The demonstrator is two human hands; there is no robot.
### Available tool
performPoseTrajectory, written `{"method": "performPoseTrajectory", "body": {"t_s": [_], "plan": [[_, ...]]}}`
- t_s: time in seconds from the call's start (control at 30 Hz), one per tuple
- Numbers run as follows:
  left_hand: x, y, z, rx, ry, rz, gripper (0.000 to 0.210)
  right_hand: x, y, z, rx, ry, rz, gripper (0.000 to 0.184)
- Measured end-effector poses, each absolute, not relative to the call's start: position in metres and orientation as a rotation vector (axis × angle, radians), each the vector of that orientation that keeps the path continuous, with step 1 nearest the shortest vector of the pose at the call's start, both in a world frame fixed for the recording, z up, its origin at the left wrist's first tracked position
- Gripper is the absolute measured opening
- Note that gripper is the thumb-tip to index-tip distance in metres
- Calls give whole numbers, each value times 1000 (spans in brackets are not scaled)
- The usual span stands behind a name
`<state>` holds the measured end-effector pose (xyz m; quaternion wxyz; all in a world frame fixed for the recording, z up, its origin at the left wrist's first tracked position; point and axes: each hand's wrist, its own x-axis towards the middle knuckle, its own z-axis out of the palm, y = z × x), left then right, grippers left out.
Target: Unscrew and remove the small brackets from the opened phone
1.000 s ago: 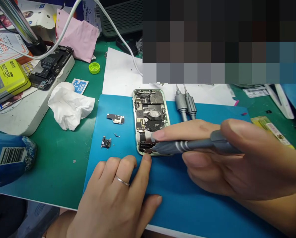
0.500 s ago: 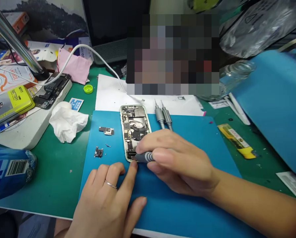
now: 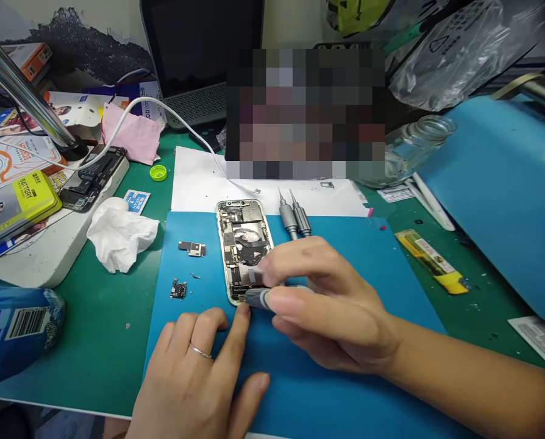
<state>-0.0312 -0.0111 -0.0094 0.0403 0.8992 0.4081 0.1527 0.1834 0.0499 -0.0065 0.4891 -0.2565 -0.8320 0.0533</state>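
An opened smartphone (image 3: 249, 247) lies face up on a blue mat (image 3: 327, 390), its boards and metal plates bare. My right hand (image 3: 331, 305) holds a grey ribbed screwdriver (image 3: 258, 299), slanted low with its end at the phone's lower edge. The tip is hidden from view. My left hand (image 3: 199, 372) rests flat on the mat, index finger stretched to the phone's bottom edge, thumb apart, the other fingers bent. Two more grey screwdrivers (image 3: 294, 216) lie beyond the phone. On its left are a small metal bracket (image 3: 192, 248) and a dark component (image 3: 178, 289).
A crumpled tissue (image 3: 121, 235), a green cap (image 3: 158, 173) and a blue packet (image 3: 19, 335) are on the left. A white cable (image 3: 163, 105) arches over a paper sheet (image 3: 194, 177). A glass jar (image 3: 409, 149) and a yellow strip (image 3: 432, 261) are on the right.
The whole view has shifted slightly. My right index finger has lifted and drawn back a little from the phone, while the thumb stays on the screwdriver. My left hand keeps its place.
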Motion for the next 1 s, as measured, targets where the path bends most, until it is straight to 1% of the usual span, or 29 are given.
{"method": "performPoseTrajectory", "body": {"t_s": [0.13, 0.3, 0.43, 0.53, 0.6, 0.67, 0.8, 0.93, 1.0], "plan": [[-32, -11, -10, 2764, 1239, 472, 48, 182, 50, -5, -577, -2061, 195, 22], [-30, -12, -9, 2763, 1265, 465, 47, 179, 51, -7, -686, -1975, 147, 20], [-29, -12, -8, 2751, 1264, 472, 47, 178, 51, -9, -561, -2060, 252, 25], [-29, -13, -7, 2728, 1269, 459, 46, 177, 50, -11, -562, -2018, 333, 21], [-29, -13, -6, 2725, 1273, 452, 45, 176, 49, -12, -604, -1998, 330, 18], [-29, -14, -5, 2717, 1277, 438, 46, 177, 49, -12, -606, -2006, 319, 18], [-26, -14, -2, 2690, 1276, 425, 46, 179, 49, -11, -538, -2023, 372, 30], [-24, -16, -2, 2674, 1272, 402, 46, 180, 49, -12, -552, -1966, 385, 55], [-24, -16, -1, 2657, 1285, 397, 47, 180, 49, -13, -559, -2002, 337, 58]]}}
